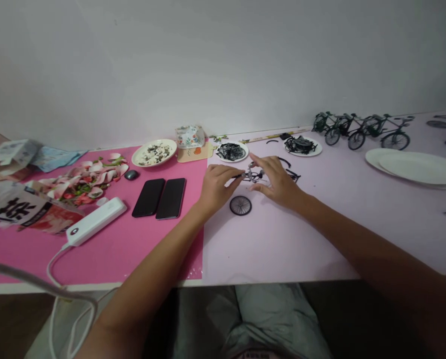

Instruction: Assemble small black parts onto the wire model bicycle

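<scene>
Both hands meet over the pale pink mat around a small dark and silver bicycle part [250, 174]. My left hand [218, 184] pinches its left end between thumb and fingertips. On the right side, my right hand [276, 181] is curved around the part, thumb and forefinger apart, with the forefinger at its top. Whether the right fingers grip it is hard to make out. A small spoked wheel [240, 205] lies flat just below the hands. Black curved pieces [284, 162] lie behind the right hand, partly hidden by it.
Plates of black parts [232, 151] [302, 145] stand behind the hands. Assembled miniature bicycles [361, 130] and white oval plates [421, 167] are at the right. Two phones [171, 198], a bowl [154, 153], a power bank [96, 222] and pink petals [92, 178] lie at the left.
</scene>
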Demonstrator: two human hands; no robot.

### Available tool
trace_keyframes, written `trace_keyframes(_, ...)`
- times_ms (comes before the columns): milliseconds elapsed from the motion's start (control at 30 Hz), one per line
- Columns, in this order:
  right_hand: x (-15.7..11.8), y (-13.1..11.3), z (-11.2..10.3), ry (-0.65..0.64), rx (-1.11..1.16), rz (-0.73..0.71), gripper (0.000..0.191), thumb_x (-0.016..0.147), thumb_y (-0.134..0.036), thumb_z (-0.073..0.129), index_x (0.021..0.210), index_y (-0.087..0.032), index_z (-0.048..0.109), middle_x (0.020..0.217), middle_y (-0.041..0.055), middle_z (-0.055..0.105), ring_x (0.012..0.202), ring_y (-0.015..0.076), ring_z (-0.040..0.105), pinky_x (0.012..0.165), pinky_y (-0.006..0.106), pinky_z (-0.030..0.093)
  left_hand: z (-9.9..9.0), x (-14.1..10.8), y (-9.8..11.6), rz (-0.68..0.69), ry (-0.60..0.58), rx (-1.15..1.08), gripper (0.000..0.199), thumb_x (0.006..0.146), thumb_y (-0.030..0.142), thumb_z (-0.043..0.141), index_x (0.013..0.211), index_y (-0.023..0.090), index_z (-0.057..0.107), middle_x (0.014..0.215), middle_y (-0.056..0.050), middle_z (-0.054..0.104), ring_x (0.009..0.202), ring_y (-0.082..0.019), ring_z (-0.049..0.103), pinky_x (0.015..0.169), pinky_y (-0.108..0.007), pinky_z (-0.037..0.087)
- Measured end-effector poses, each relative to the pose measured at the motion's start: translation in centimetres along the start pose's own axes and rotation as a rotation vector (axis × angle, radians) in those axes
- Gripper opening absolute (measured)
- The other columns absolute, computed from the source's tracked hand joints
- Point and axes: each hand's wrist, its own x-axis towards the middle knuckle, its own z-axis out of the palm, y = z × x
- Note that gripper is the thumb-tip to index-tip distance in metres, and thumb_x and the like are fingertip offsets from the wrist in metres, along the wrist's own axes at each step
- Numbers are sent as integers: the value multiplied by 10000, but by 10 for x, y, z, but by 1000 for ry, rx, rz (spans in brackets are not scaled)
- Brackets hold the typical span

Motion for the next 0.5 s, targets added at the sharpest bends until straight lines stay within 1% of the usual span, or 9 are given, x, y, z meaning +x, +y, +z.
trace_keyframes(67, -1, 1, 1, 29, 49, 28, 894, 950, -749, 580, 1677, -290, 336, 1311, 136, 672, 1171, 355, 588, 1028, 561, 510, 1, 0, 4, -84, 22, -67, 150, 992, 352, 749, 1019, 218, 812, 979, -84, 841, 898, -223, 772, 874, -380, 496)
trace_keyframes(100, -1, 1, 2, 41, 73, 47, 859, 948, -739, 597, 1649, -288, 388, 1299, 132, 681, 1171, 352, 590, 1020, 551, 513, 1, 0, 6, -126, 37, -109, 153, 975, 361, 769, 1009, 219, 815, 973, -85, 840, 899, -227, 773, 883, -379, 510)
trace_keyframes(133, -1, 2, 2, 49, 91, 67, 772, 961, -713, 606, 1589, -286, 473, 1275, 125, 693, 1168, 347, 595, 1013, 541, 514, 2, 0, 8, -167, 53, -156, 156, 960, 365, 785, 999, 218, 818, 970, -86, 839, 900, -229, 773, 890, -376, 527)
trace_keyframes(167, -1, 2, 3, 54, 104, 88, 641, 986, -674, 602, 1493, -283, 570, 1232, 117, 709, 1154, 339, 604, 1004, 530, 513, 4, -1, 9, -211, 68, -209, 161, 947, 367, 795, 990, 214, 820, 972, -87, 837, 903, -229, 775, 891, -369, 544)
trace_keyframes(233, -2, 3, 4, 60, 122, 120, 393, 1042, -587, 569, 1238, -274, 705, 1106, 98, 734, 1087, 317, 628, 975, 511, 510, 7, -2, 12, -308, 74, -324, 173, 931, 367, 800, 976, 202, 820, 980, -90, 834, 905, -223, 778, 872, -345, 575)
trace_keyframes(300, -3, 4, 5, 75, 133, 127, 314, 1068, -525, 552, 1039, -269, 731, 979, 80, 737, 988, 296, 643, 928, 492, 509, 11, -3, 14, -406, 53, -429, 188, 908, 361, 812, 967, 183, 817, 987, -97, 831, 907, -217, 780, 851, -321, 591)
trace_keyframes(333, -3, 4, 6, 90, 138, 125, 298, 1066, -506, 566, 993, -268, 729, 942, 74, 736, 950, 288, 645, 902, 482, 510, 12, -3, 15, -449, 63, -471, 191, 893, 351, 824, 953, 170, 814, 977, -102, 829, 901, -215, 779, 848, -315, 592)
trace_keyframes(433, -5, 4, 9, 158, 126, 112, 238, 1060, -442, 599, 962, -266, 726, 907, 62, 737, 908, 275, 648, 854, 455, 506, 17, -3, 16, -540, 58, -593, 231, 856, 356, 863, 935, 147, 806, 975, -113, 822, 913, -212, 771, 877, -320, 591)
trace_keyframes(500, -6, 4, 10, 166, 111, 129, 194, 1052, -400, 618, 963, -264, 725, 898, 57, 732, 899, 267, 649, 846, 443, 507, 18, -2, 17, -572, 60, -644, 245, 852, 361, 871, 939, 141, 804, 999, -121, 818, 942, -211, 765, 897, -324, 586)
